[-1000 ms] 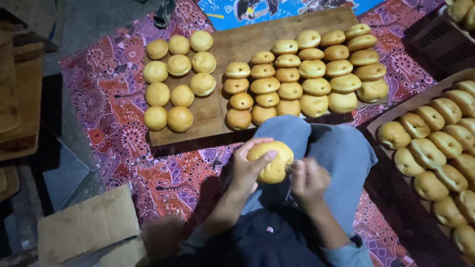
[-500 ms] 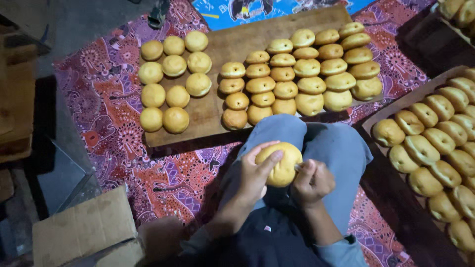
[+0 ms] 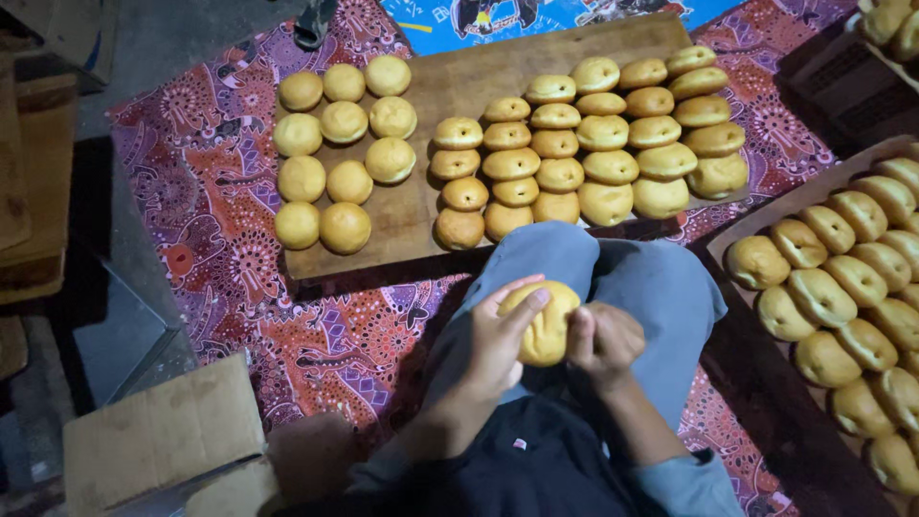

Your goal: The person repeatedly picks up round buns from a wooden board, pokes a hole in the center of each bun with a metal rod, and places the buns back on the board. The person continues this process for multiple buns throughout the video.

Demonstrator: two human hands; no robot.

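Observation:
My left hand [image 3: 498, 340] cups a round golden bun [image 3: 544, 324] over my lap, fingers wrapped around its left side. My right hand [image 3: 605, 340] is closed against the bun's right edge; what it pinches is hidden. In front of my knees lies a wooden board [image 3: 431, 91]. On its left stand several smooth round buns [image 3: 335, 153]; on its right several slit buns [image 3: 593, 144] are stacked in overlapping rows.
A tray [image 3: 742, 225] of more slit buns [image 3: 842, 287] sits at my right. A patterned red and purple cloth [image 3: 230, 258] covers the floor. A cardboard box [image 3: 163, 431] lies at lower left, wooden boards [image 3: 29, 182] at far left.
The bun has turned in my hands, from facing the camera to more edge-on. Both hands stay together over my lap.

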